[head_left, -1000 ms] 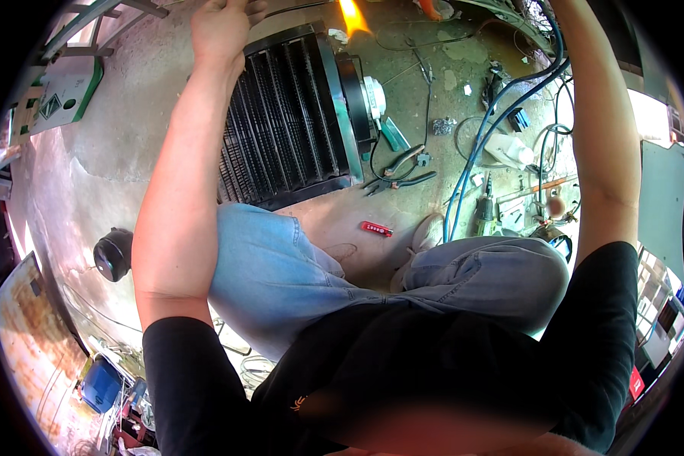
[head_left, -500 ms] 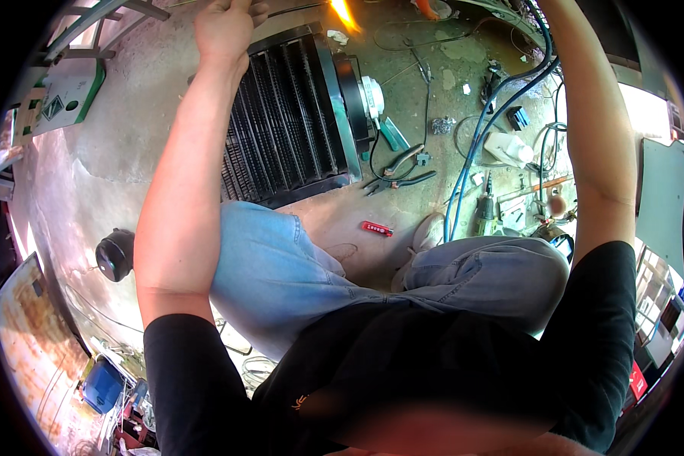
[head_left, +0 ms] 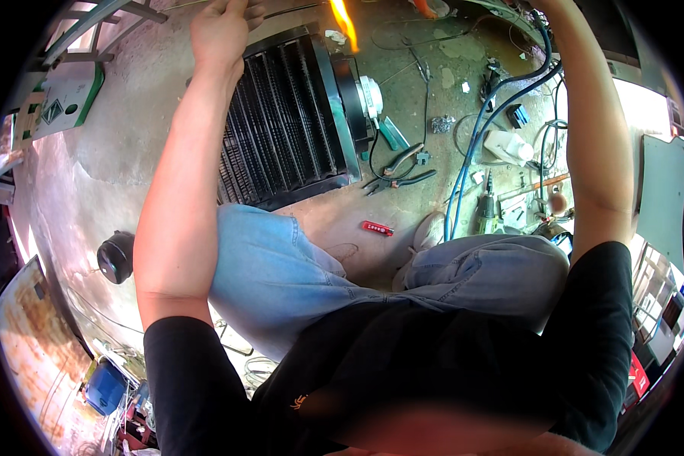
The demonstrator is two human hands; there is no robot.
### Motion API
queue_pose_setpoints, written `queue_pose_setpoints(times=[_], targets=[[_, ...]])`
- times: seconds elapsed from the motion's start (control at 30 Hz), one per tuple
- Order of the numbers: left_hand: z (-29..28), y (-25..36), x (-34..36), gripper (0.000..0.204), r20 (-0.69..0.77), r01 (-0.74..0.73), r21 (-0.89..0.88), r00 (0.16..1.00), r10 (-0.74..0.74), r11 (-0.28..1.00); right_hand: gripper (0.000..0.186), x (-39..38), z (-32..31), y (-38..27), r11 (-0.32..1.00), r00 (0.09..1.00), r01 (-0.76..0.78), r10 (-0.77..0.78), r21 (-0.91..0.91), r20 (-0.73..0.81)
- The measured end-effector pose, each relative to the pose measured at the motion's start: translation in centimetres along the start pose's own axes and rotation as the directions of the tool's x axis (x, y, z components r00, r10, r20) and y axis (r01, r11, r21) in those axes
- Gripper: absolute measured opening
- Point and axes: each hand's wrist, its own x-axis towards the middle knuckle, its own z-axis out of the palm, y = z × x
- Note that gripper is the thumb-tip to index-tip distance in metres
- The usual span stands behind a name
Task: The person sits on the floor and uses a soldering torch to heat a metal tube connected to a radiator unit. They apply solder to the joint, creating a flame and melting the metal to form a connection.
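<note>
My left hand point(head_left: 219, 32) is at the upper edge with its fingers curled closed; what they hold, if anything, I cannot make out. Just right of it, a thin dark rod or tube point(head_left: 292, 10) stretches toward a bright orange flame point(head_left: 344, 26), whose source is cut off above. Below my left hand lies a black finned heat exchanger point(head_left: 285, 114), with a white round motor part point(head_left: 370, 97) at its right side. My right hand point(head_left: 552, 4) is mostly cut off at the upper right, near two blue hoses point(head_left: 479, 133); its fingers are hidden.
Pliers point(head_left: 403, 181), a red box cutter point(head_left: 377, 228), a green power tool point(head_left: 486, 205) and a white plastic bottle point(head_left: 509, 148) lie on the concrete floor. A black round object point(head_left: 115, 257) sits left of my left arm. Metal framing point(head_left: 102, 26) stands at the upper left.
The flame reaches farther down and looks longer. My left hand has shifted slightly left and down, still closed. My right hand has moved down a little.
</note>
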Motion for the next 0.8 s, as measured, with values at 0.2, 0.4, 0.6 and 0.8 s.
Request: queue_pose_setpoints(times=[0.2,0.4,0.6,0.8], targets=[[-2.1,-1.2,0.8,0.03,0.066,-0.061,-0.001,0.996,0.061,0.998,0.072,-2.6,1.5,1.3,0.983,0.97,0.183,-0.179,0.011,-0.162],[-1.2,1.8,-1.6,0.028,0.083,-0.171,0.052,0.983,0.166,0.984,0.046,-8.9,4.4,5.6,0.906,0.864,0.387,-0.422,-0.172,-0.275],[-1.7,1.7,-2.0,0.033,0.169,-0.203,0.107,0.968,0.183,0.973,0.04,-9.4,10.6,10.3,0.88,0.867,0.465,-0.475,-0.095,-0.153],[-2.2,2.2,-2.3,0.033,0.161,-0.214,0.13,0.968,0.192,0.968,0.047,-7.1,16.4,12.3,0.791,0.75,0.577,-0.612,-0.204,-0.251]])
